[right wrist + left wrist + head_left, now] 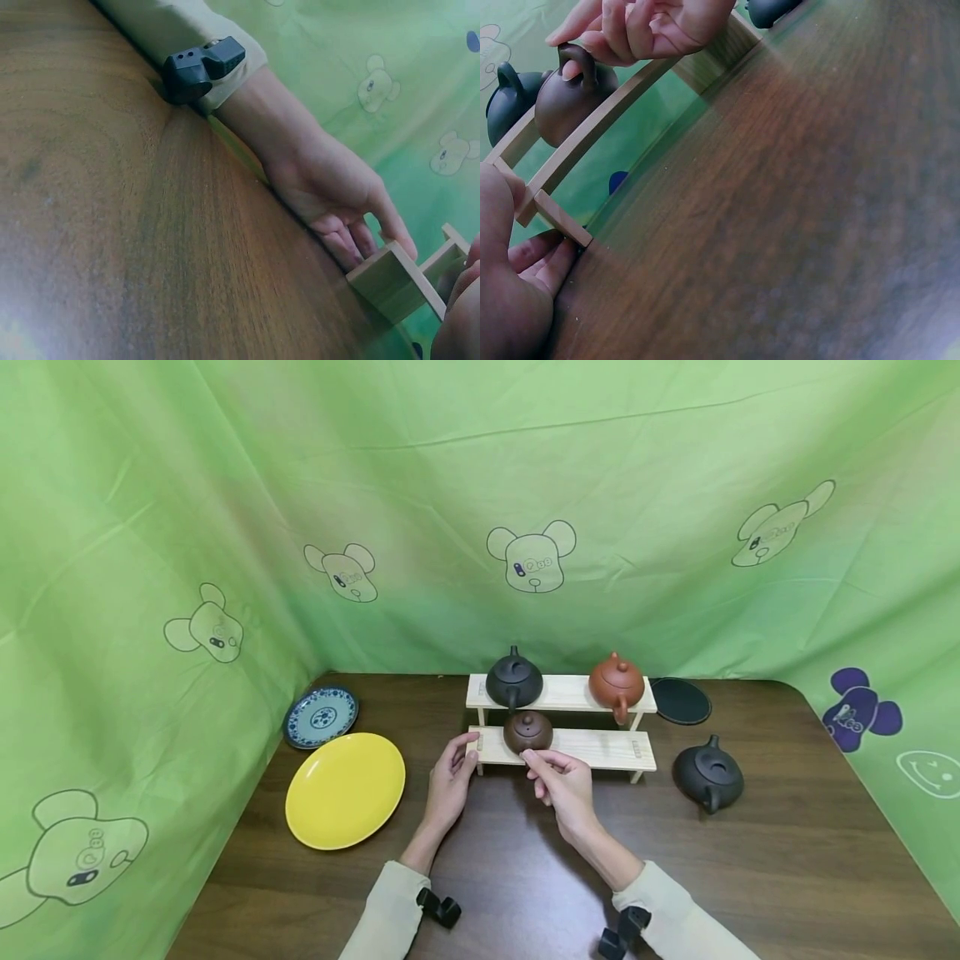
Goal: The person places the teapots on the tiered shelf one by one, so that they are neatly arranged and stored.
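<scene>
A small dark brown teapot (527, 732) sits on the lower tier of a two-tier wooden stand (596, 748), its handle toward me. My right hand (567, 792) pinches that handle between thumb and fingers, as the left wrist view shows with the teapot (564, 112) on the board. At the stand's left end, my left hand (447, 792) grips the lower board; its thumb lies on top and its fingers are down by the leg. On the upper tier stand a black teapot (515, 680) at left and a reddish-orange teapot (617, 682) at right.
Another black teapot (708, 773) stands on the table right of the stand. Behind it lies a dark round lid-like disc (681, 702). To the left are a yellow plate (345, 791) and a blue patterned plate (322, 717). Green cloth (435, 468) hangs behind and beside the table.
</scene>
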`<state>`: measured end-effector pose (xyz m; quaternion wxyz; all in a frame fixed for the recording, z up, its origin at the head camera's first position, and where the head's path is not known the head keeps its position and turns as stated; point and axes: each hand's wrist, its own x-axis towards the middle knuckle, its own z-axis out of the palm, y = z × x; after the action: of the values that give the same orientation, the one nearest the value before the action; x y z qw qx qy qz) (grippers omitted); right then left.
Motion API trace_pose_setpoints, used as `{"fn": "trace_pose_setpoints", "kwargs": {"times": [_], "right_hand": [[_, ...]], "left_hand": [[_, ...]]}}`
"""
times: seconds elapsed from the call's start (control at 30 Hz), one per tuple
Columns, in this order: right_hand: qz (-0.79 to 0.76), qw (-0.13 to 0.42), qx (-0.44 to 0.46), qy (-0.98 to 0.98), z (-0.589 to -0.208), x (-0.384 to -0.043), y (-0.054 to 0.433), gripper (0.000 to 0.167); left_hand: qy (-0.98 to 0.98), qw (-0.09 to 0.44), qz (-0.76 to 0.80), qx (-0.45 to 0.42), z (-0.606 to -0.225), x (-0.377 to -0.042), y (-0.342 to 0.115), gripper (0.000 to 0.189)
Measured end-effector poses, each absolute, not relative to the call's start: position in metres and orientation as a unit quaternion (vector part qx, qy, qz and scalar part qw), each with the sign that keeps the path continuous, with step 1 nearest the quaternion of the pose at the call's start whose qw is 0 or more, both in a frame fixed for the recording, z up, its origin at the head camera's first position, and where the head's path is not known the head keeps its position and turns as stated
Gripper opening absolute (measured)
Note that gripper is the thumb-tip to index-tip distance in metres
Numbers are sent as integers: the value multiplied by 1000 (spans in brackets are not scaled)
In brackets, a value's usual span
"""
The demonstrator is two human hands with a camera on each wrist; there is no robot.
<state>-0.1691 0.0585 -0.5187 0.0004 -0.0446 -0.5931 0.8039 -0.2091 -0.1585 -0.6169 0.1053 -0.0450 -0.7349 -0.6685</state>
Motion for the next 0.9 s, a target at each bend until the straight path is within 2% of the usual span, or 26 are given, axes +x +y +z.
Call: {"fn": "trace_pose_setpoints", "kwargs": {"times": [0.37, 0.9], "right_hand": [[806, -14, -36, -591, -521, -167, 65, 4], [799, -25, -37, -600, -520, -161, 80, 8]], "left_hand": [[-737, 117, -664, -49, -618, -209, -157, 30], [-735, 114, -667, -47, -617, -209, -158, 30]]}}
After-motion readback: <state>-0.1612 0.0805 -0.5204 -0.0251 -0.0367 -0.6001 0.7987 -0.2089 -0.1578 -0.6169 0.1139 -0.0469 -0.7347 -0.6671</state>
